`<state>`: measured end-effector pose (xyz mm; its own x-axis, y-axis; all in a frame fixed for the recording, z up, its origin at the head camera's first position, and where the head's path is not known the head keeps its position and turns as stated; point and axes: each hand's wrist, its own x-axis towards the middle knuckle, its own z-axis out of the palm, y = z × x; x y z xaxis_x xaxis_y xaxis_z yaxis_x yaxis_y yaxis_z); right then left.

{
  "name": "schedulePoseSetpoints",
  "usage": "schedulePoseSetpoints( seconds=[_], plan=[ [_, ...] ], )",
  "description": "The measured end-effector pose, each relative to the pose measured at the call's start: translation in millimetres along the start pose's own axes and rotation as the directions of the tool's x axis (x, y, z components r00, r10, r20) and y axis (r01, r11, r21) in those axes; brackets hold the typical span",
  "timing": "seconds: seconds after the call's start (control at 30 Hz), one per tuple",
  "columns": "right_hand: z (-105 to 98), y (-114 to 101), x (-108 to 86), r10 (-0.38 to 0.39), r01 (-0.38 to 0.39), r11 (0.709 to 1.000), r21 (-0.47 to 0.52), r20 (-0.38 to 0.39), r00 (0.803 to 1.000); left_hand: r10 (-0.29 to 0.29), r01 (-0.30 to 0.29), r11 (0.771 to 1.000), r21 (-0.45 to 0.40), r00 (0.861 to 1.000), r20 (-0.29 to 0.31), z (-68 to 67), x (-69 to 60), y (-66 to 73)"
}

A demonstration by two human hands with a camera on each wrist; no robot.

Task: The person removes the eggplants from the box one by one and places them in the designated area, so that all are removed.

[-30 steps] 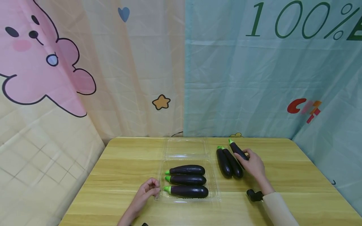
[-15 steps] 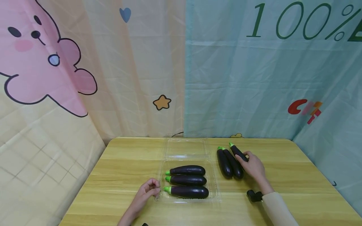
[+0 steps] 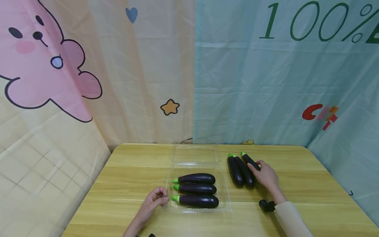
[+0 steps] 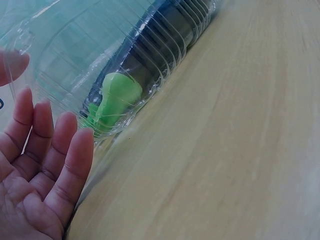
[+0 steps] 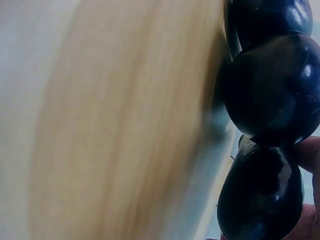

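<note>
Our right hand (image 3: 265, 175) pinches a long, glossy purple eggplant (image 3: 250, 161), our left hand (image 3: 155, 199) the clear plastic clamshell (image 3: 222, 185); this looks like pickup, needing a clean lift.

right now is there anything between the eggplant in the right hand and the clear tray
Yes: two other eggplants lie side by side on the table between the held eggplant and the clear tray, so it would likely need lifting over them. The open lid lies behind the tray, out of that path.
</note>
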<state>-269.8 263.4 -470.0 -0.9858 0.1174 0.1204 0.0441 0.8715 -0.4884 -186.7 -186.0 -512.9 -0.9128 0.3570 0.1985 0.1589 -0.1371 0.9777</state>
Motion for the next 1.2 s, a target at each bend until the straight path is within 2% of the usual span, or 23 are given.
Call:
schedulePoseSetpoints(
  seconds=[0.77,1.2],
  plan=[
    [0.6,0.9,-1.4,0.018,-0.017,1.000,-0.018,0.073,0.997,-0.018,0.018,1.000,0.009,1.000,-0.005,-0.1,-1.1,-0.1],
    [0.9,2.0,-1.2,0.003,-0.002,1.000,-0.008,0.072,0.997,-0.026,0.027,1.000,0.012,1.000,-0.009,-0.1,0.0,0.0]
  ],
)
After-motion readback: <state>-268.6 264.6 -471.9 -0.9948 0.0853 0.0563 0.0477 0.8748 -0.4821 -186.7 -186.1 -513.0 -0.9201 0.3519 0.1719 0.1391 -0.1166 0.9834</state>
